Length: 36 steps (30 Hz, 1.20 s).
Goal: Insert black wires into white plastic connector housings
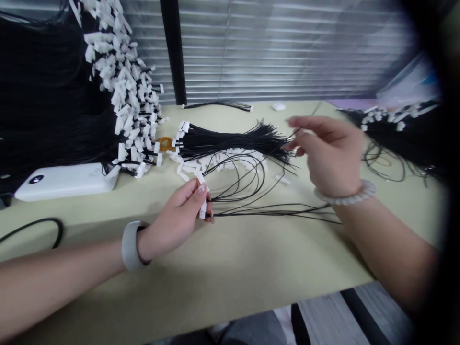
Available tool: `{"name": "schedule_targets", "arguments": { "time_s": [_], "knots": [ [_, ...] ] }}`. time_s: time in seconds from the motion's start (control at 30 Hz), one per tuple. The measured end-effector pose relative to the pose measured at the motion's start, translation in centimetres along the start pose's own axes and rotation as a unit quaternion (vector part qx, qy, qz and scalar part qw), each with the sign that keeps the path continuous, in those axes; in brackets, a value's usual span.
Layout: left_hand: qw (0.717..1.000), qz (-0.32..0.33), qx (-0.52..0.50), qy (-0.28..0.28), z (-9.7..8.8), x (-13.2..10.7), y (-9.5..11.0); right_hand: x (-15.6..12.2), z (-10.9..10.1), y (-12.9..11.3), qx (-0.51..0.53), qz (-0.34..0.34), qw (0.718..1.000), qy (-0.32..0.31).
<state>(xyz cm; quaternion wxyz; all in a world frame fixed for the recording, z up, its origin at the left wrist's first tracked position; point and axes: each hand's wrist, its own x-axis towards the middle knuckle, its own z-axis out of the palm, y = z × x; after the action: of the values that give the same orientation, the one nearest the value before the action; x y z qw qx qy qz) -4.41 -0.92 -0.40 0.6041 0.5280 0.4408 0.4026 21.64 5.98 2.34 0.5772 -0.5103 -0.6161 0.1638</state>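
My left hand (181, 211) is closed on a small stack of white connectors (203, 209) whose thin black wires (273, 211) trail right across the table. My right hand (328, 153) hovers over the loose ends of a bundle of black wires (233, 139), thumb and fingers pinched on a single thin black wire end. That bundle lies on the pale green table (230, 268) with white connectors (184, 128) at its left end. Loose white connectors (215, 163) lie beneath it.
A large heap of black wires with white connectors (122, 91) fills the left. A white power bank (64, 181) lies in front of it, with a black cable (39, 225) nearby. Another wire pile (398, 129) sits at the right. A roll of tape (165, 143) lies mid-table.
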Motion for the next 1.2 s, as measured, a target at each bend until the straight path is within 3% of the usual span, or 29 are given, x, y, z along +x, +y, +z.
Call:
{"name": "schedule_targets", "arguments": {
  "time_s": [0.1, 0.2, 0.27, 0.37, 0.5, 0.67, 1.2],
  "knots": [
    [1.000, 0.000, 0.028, -0.014, -0.1, -0.1, 0.2, 1.0, -0.7, 0.4, 0.163, 0.050, 0.984, 0.043],
    [0.998, 0.001, 0.056, -0.030, -0.1, -0.2, 0.4, 0.8, -0.9, -0.5, 0.222, 0.061, 0.973, 0.031],
    [0.997, 0.007, 0.070, -0.038, -0.1, -0.2, 0.5, 0.1, -0.5, -1.3, 0.210, 0.064, 0.975, -0.010],
    [0.994, 0.022, 0.097, -0.053, -0.1, -0.3, 0.6, -1.5, 0.5, -2.9, 0.155, 0.052, 0.978, -0.132],
    [0.988, 0.038, 0.127, -0.078, 0.0, -0.6, 0.6, -3.8, 1.8, -5.0, -0.011, -0.050, 0.966, -0.253],
    [0.981, 0.052, 0.163, -0.091, 0.0, -0.8, 0.8, -5.3, 2.7, -5.9, -0.110, -0.142, 0.944, -0.275],
    [0.975, 0.060, 0.186, -0.103, -0.1, -0.7, 0.9, -5.3, 2.6, -5.9, -0.091, -0.115, 0.944, -0.295]
  ]
}}
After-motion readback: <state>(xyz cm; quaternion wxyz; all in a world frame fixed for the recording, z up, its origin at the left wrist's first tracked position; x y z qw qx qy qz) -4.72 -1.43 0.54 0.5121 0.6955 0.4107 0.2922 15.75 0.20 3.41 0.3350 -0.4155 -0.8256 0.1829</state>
